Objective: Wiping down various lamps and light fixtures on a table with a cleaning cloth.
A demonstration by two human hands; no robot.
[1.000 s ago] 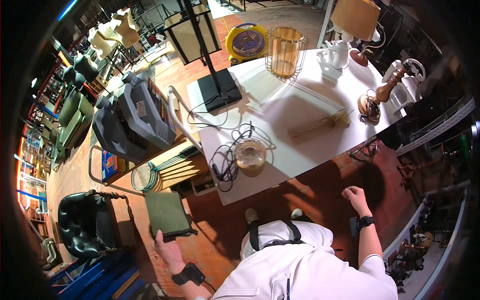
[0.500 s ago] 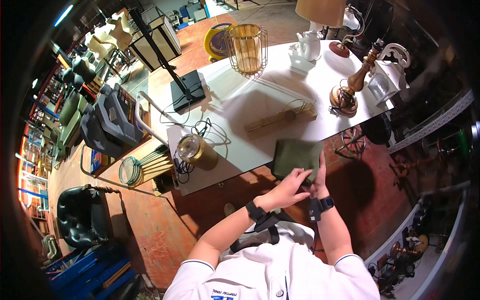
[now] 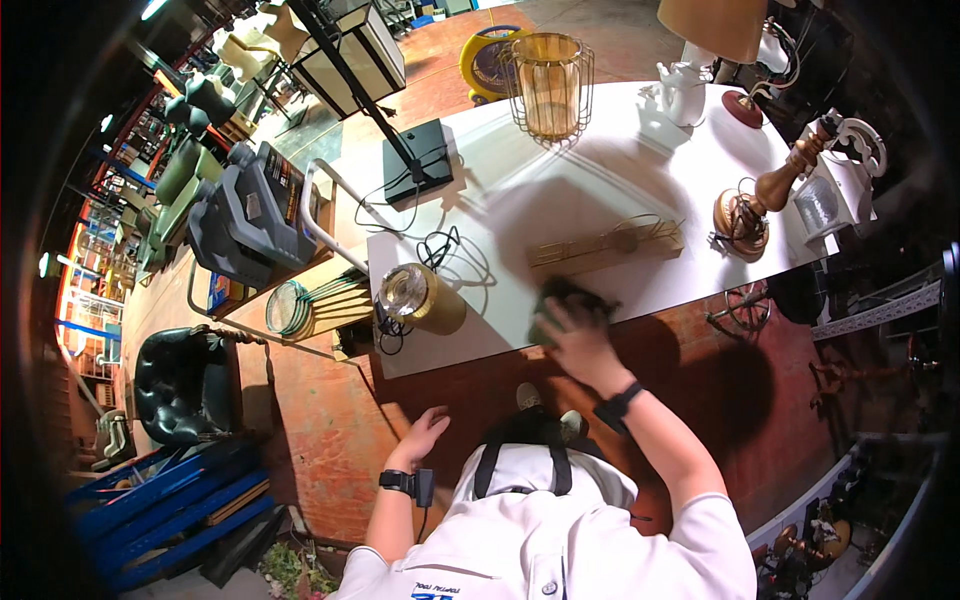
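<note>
A dark-green soft pouch (image 3: 542,332) is sitting beneath the right hand (image 3: 582,342) at the front edge of a white rectangular table (image 3: 690,160), before a long tan wooden block (image 3: 570,256). A gold translucent cylinder (image 3: 436,305) is standing left of the block, a brown turned-wood lamp (image 3: 776,189) right of it

A wire-caged amber lantern (image 3: 548,88) stands at the tabletop's (image 3: 500,335) far edge, a white jug (image 3: 683,97) near its far right corner, a turned wooden lamp stand (image 3: 776,188) by the right edge. A yellow-rimmed fan (image 3: 487,62) sits beyond.
</note>
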